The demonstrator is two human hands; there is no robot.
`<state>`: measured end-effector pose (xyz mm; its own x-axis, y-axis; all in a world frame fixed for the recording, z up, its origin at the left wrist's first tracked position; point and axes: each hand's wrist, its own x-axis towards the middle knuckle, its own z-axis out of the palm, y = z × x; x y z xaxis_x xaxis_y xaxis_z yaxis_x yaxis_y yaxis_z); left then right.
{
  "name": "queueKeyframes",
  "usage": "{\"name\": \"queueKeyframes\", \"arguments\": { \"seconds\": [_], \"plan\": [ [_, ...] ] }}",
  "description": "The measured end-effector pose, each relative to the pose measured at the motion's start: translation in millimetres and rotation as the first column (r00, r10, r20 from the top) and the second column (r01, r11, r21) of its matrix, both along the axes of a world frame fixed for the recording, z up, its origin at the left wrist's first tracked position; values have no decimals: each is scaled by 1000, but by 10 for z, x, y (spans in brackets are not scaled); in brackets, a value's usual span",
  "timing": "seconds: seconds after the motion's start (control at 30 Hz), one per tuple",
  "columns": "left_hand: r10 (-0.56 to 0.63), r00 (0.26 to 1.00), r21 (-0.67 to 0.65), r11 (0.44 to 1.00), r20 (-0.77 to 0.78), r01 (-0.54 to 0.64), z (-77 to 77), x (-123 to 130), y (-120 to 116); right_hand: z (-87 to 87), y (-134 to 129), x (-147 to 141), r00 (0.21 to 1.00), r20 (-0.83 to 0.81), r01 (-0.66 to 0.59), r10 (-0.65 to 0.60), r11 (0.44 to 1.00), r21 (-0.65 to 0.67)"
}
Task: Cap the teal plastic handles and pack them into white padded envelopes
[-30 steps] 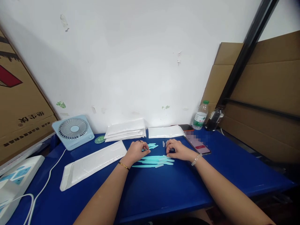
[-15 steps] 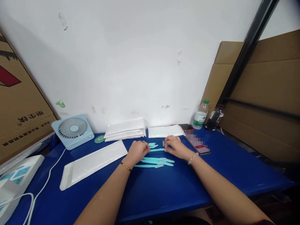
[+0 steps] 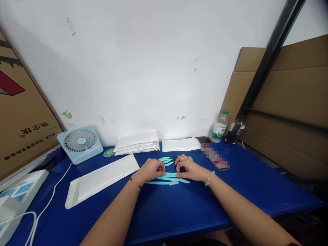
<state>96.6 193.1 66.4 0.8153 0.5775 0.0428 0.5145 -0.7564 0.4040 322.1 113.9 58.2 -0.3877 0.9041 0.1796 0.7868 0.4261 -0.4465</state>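
Between my two hands lies a slim turquoise eyebrow razor [image 3: 171, 174], pinched at both ends just above other razors. My left hand [image 3: 153, 169] is closed on its left end, fingertips pressed together. At the other end, the thumb and fingers of my right hand [image 3: 189, 168] are closed on it. Nearer to me, several turquoise eyebrow razors [image 3: 164, 183] lie side by side on the blue table [image 3: 179, 208], partly covered by my hands. A few more turquoise razors [image 3: 167, 160] rest just beyond my left hand.
A white padded envelope [image 3: 102, 180] lies at the left, with a stack of envelopes [image 3: 137, 140] and another envelope [image 3: 180, 144] along the wall. A light blue fan [image 3: 81, 141] and a power strip [image 3: 23, 194] stand left. Right are a phone [image 3: 217, 162], bottle [image 3: 219, 130] and dark jar [image 3: 234, 131].
Both hands have moved toward me with the eyebrow razor, from near the far razors to above the near ones.
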Motion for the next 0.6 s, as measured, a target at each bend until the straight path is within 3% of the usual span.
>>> {"name": "queueKeyframes", "arguments": {
  "seconds": [0.1, 0.2, 0.3, 0.4, 0.5, 0.6],
  "plan": [
    [6, 1000, 13, 1000, -14, -6, 3, 32, -16, -13, 37, 24, 999, -37, 35, -33, 999, 40],
    [46, 999, 127, 991, 2, -46, 13, 31, 12, -7, 84, 90, 994, -52, 100, -95, 989, 112],
    [162, 987, 216, 963, 23, -163, 9, -29, 99, -6, 132, 212, 982, -47, 189, -183, 968, 164],
    [284, 957, 205, 935, 57, -289, -12, -115, 198, 8, 135, 344, 964, -52, 266, -261, 947, 182],
    [304, 946, 157, 935, 114, -319, -23, -154, 225, 55, 66, 386, 976, -43, 217, -213, 966, 142],
    [239, 960, 98, 962, 146, -254, -3, -124, 155, 95, -26, 318, 997, 25, 75, -76, 997, 32]
  ]
}}
